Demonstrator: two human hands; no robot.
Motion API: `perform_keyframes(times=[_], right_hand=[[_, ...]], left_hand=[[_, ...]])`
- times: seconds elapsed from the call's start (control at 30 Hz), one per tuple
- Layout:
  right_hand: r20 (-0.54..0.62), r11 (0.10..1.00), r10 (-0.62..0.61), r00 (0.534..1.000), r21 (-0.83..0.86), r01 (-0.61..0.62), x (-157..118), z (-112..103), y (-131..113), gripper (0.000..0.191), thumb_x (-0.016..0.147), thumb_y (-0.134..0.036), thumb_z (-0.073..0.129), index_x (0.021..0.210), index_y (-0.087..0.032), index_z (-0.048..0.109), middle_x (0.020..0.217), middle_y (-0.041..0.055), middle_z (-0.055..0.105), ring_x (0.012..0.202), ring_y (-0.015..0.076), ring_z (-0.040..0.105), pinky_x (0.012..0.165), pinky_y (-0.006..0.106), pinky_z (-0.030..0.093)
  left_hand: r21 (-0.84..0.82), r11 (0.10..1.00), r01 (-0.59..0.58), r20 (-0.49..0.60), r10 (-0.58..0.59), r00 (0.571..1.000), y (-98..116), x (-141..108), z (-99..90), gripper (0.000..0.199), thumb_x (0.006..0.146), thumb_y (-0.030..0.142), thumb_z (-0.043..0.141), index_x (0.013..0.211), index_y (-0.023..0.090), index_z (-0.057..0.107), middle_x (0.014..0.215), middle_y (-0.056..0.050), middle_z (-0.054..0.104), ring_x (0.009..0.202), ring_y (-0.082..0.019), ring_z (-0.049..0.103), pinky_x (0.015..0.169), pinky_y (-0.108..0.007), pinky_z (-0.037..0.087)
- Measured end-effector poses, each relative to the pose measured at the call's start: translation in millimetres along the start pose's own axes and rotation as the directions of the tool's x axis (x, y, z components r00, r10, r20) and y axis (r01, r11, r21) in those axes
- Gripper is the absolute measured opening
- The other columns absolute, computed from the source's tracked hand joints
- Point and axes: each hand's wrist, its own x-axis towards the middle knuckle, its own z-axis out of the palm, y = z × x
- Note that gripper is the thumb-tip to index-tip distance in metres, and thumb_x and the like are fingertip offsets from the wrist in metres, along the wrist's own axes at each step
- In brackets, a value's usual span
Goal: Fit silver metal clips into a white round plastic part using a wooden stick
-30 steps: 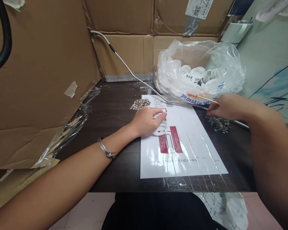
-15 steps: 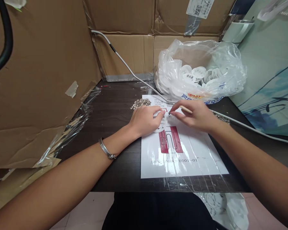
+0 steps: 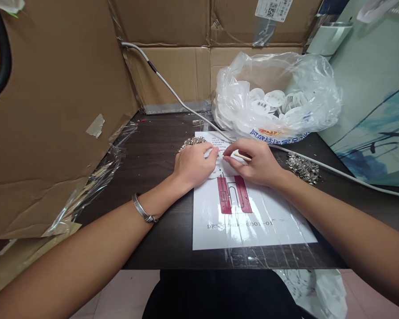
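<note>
My left hand [image 3: 194, 164] is closed on a round white plastic disc [image 3: 215, 172], held over the upper part of a printed sheet [image 3: 226, 235]. Much of the disc is hidden behind my fingers. My right hand [image 3: 252, 160] is closed too, with a thin pale wooden stick [image 3: 242, 157] lying between its fingers. Its thumb and fingertip meet at the disc's right edge; a small part may be pinched there, too tiny to make out. Left of the sheet's top lies a pile of small metal parts [image 3: 193, 141]. Another pile of metal pieces [image 3: 303, 168] sits beyond my right wrist.
A clear plastic bag [image 3: 229, 110] full of white discs stands at the back right. A white cable [image 3: 176, 95] runs across the table behind my hands. Cardboard walls [image 3: 173, 75] close off the back and left. Another bag [image 3: 329, 292] is below the table edge.
My right hand has moved left, up against the disc in my left hand. The metal pile on the right now shows more fully. The view has shifted slightly.
</note>
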Motion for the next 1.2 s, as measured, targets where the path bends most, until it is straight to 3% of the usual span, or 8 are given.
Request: perform_keyframes(times=[0.23,0.53,0.77,0.93,1.2], right_hand=[[0.058,1.000,-0.010,0.998,0.030,0.008,-0.6,1.9,-0.7,0.012,0.085,-0.021,0.058,0.082,-0.015,0.068,0.078,0.0051,0.070,0.071,0.0133,0.062,0.067,0.028,0.046],[0.150,0.996,0.078,0.986,0.034,-0.084,1.1,2.9,-3.8,0.013,0.084,-0.023,0.056,0.079,-0.018,0.067,0.079,0.0046,0.069,0.074,0.0142,0.060,0.069,0.029,0.045],[0.136,0.994,0.063,0.989,0.080,-0.075,0.4,7.3,-0.1,0.011,0.086,-0.025,0.058,0.085,-0.018,0.067,0.081,0.0041,0.067,0.073,0.0137,0.058,0.068,0.029,0.044],[0.145,0.986,0.121,0.982,0.097,-0.136,-0.1,3.8,-1.5,0.015,0.084,-0.029,0.064,0.091,-0.016,0.064,0.087,0.0053,0.069,0.076,0.0141,0.060,0.068,0.028,0.044],[0.177,0.986,0.137,0.975,0.075,-0.152,-0.6,-1.4,-0.3,0.008,0.083,-0.022,0.060,0.088,-0.017,0.062,0.088,0.0048,0.068,0.078,0.0147,0.060,0.069,0.029,0.044]], left_hand=[[-0.007,1.000,-0.002,-0.001,0.002,1.000,-0.5,0.2,0.3,0.032,0.090,0.041,0.044,0.079,0.022,0.068,0.082,-0.004,0.071,0.078,-0.022,0.060,0.063,-0.031,0.032],[-0.032,0.999,-0.007,0.018,0.008,1.000,-0.3,-0.6,-0.2,0.032,0.091,0.040,0.045,0.078,0.022,0.068,0.079,-0.004,0.069,0.075,-0.020,0.057,0.061,-0.030,0.030],[-0.077,0.995,-0.058,0.026,0.061,0.998,-1.0,0.2,0.5,0.032,0.091,0.038,0.044,0.076,0.021,0.067,0.075,-0.004,0.068,0.070,-0.019,0.055,0.061,-0.030,0.030],[-0.061,0.998,-0.011,0.021,0.013,1.000,-1.8,0.2,0.3,0.032,0.091,0.040,0.044,0.080,0.022,0.068,0.076,-0.003,0.068,0.070,-0.019,0.054,0.060,-0.030,0.029],[-0.055,0.998,-0.006,0.020,0.007,1.000,-0.6,0.8,0.4,0.033,0.091,0.041,0.043,0.078,0.022,0.067,0.075,-0.004,0.066,0.071,-0.019,0.053,0.061,-0.030,0.029]])
